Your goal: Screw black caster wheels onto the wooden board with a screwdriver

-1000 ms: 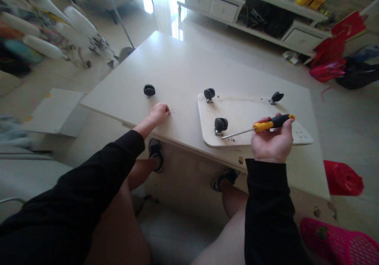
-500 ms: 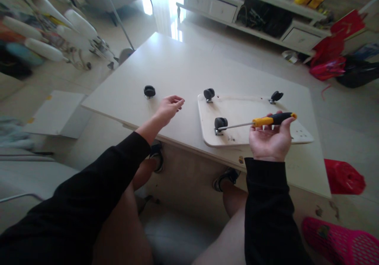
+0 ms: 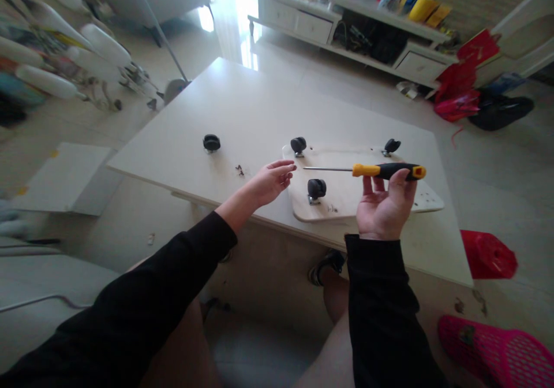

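Note:
My right hand (image 3: pixel 384 208) is wrapped round the handle of a yellow-and-black screwdriver (image 3: pixel 364 171), its shaft level and pointing left. My left hand (image 3: pixel 273 181) is close to the screwdriver tip, thumb and fingers pinched together; anything between them is too small to name. Below the tool lies a pale rounded board (image 3: pixel 341 156). On it stand three black casters: a near one (image 3: pixel 317 188), a far left one (image 3: pixel 298 145) and a far right one (image 3: pixel 392 146). Another caster (image 3: pixel 212 142) stands on the white table (image 3: pixel 259 105), left of a few small dark screws (image 3: pixel 239 171).
A white box (image 3: pixel 60 174) sits on the floor at left, below a white-padded frame (image 3: pixel 104 44). At right are a red plastic stool (image 3: pixel 487 255) and a pink slipper (image 3: pixel 493 347). A low white cabinet (image 3: pixel 298 21) stands at the back.
My left hand has moved right, from near the lone caster to the screwdriver tip, uncovering the small screws. The screwdriver tip has lifted away from the near caster. The view has shifted slightly.

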`<state>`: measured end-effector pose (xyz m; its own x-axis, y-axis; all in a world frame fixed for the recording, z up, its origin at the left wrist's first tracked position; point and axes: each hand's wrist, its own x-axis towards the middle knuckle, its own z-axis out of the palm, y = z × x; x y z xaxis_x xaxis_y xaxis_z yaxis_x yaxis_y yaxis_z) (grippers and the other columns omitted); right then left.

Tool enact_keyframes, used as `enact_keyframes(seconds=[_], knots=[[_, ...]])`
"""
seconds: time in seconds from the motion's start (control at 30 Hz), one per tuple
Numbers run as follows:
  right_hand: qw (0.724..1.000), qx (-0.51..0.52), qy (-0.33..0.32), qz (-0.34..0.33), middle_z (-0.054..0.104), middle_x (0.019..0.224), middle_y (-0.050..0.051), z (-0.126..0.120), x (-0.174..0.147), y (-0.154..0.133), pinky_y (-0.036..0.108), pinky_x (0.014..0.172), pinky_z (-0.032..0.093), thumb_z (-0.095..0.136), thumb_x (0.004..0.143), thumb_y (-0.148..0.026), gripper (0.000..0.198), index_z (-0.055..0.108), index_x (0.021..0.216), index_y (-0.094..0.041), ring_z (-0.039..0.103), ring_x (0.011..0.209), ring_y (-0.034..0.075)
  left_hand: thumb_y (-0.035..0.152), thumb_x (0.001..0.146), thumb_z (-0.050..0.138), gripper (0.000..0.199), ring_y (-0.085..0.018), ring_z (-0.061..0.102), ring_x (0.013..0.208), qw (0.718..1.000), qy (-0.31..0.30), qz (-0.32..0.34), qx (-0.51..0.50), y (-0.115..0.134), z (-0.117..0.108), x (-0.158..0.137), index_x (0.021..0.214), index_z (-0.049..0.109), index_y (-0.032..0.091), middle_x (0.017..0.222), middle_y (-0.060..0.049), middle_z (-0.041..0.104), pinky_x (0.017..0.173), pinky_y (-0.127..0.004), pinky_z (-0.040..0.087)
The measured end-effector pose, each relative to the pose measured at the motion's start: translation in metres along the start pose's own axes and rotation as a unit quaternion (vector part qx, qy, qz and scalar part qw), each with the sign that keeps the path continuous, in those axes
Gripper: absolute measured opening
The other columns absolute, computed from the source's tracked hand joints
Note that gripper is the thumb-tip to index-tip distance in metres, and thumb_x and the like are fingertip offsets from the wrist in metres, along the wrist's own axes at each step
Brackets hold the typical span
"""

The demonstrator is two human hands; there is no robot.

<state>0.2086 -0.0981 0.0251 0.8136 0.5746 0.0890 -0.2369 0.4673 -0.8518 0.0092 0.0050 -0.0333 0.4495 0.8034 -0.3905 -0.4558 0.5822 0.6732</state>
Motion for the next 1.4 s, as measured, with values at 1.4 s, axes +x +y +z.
enact_keyframes(seconds=[1.4], knots=[[0.998, -0.049, 0.048, -0.006, 0.066, 0.104, -0.009, 0.004, -0.003, 0.003, 0.026, 0.073, 0.064, 0.092, 0.071, -0.057, 0.056, 0.057, 0.106, -0.031, 0.073, 0.090, 0.010, 0.011, 0.071, 0.089, 0.024, -0.009, 0.057, 0.070, 0.999, -0.005, 0.036, 0.003, -0.005, 0.014, -0.004, 0.082, 0.069, 0.018, 0.074, 0.001, 0.064, 0.072, -0.026, 0.043]])
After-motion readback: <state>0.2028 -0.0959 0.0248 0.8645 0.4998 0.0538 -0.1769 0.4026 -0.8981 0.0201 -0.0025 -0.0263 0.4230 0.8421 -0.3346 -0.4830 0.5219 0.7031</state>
